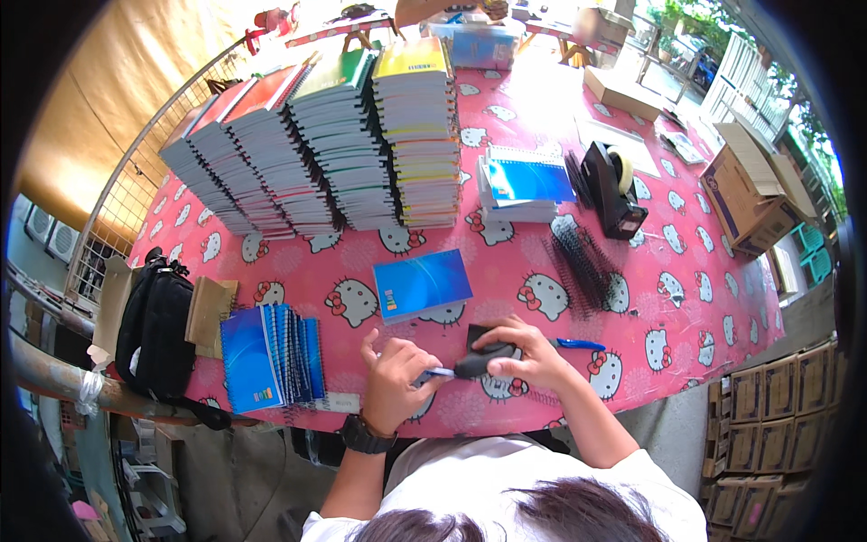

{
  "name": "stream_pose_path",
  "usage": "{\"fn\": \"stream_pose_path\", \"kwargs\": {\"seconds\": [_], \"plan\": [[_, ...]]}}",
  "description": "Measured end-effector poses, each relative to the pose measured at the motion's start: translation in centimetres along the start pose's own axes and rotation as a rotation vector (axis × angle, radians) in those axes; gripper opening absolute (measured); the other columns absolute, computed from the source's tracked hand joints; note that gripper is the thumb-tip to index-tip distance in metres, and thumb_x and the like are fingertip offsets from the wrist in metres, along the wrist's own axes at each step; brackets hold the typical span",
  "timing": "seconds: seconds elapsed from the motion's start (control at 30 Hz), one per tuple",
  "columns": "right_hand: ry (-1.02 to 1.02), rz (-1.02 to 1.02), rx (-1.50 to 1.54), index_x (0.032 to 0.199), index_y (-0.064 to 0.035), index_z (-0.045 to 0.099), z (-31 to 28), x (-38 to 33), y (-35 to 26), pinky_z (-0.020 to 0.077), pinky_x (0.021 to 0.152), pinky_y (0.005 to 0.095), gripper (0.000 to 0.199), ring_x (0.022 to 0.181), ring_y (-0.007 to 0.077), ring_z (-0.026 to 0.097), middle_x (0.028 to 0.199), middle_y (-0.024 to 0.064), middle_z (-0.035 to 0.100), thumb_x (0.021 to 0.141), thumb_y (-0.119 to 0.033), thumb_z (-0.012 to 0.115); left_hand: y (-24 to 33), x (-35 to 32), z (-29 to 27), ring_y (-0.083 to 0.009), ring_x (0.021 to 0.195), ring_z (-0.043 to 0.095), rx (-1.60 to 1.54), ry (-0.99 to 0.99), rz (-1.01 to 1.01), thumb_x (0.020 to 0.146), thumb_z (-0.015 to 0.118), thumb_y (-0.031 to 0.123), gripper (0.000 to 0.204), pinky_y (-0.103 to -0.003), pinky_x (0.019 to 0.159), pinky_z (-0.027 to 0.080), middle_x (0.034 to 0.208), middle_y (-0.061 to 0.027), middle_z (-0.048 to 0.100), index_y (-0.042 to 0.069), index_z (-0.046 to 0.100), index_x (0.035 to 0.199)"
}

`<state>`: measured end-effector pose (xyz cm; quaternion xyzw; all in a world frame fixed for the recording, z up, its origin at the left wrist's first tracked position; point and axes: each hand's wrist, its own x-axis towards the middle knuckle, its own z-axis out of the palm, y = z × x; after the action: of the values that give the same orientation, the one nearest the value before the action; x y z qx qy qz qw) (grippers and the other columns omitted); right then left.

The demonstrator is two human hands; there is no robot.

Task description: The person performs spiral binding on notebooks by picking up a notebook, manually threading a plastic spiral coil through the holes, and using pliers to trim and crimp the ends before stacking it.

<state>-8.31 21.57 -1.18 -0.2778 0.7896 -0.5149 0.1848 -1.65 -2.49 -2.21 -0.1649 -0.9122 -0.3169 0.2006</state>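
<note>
A wide table is covered with a pink, cartoon-cat-patterned cloth. Its far left part is occupied by tall columns of spiral-bound notebooks with red, green and yellow covers. Nearer, at the left edge, a fanned row of blue-covered notebooks is set down. Well to the right, a tangled bundle of black binding coils is laid. A single blue-covered rectangular notebook is placed just beyond the hands; its long axis is turned roughly left to right, right end tipped slightly away, and it is approached more closely by the left hand than by the right hand.

By the right hand, a dark, rounded black object is gripped from above, its long axis directed toward the left hand; its exact kind cannot be told. Just right of that hand, a slim blue pen-like object is left lying. By the left hand, a thin, pale bluish strip is pinched, pointed rightward, so that the gap between the hands is bridged; whether the black object is touched by its tip cannot be made out.
</note>
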Motion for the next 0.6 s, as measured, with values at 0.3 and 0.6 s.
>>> {"fn": "stream_pose_path", "kwargs": {"seconds": [0.3,0.6], "plan": [[-0.066,-0.071,0.201,0.108,-0.0027,0.068,0.3,0.6,0.5,0.0374,0.099,0.0438,0.067,0.117,0.0325,0.051,0.116,0.0159,0.061,0.072,-0.059,0.068,1.1,-0.3,-0.4,-0.0136,0.089,0.059,-0.018,-0.058,-0.019,0.065,0.082,0.023,0.021,-0.052,0.106,0.018,0.081,0.0065,0.064,0.02,0.069,0.081],[-0.057,-0.05,0.371,0.109,0.0,0.067,0.0,0.1,1.0,0.0411,0.089,0.0344,0.071,0.1,0.0234,0.057,0.105,0.0126,0.063,0.074,-0.062,0.066,1.3,-0.4,0.5,-0.0154,0.091,0.059,0.027,-0.058,0.071,0.076,0.074,0.031,0.02,-0.051,0.105,0.018,0.09,0.0042,0.065,0.018,0.067,0.09]]}}
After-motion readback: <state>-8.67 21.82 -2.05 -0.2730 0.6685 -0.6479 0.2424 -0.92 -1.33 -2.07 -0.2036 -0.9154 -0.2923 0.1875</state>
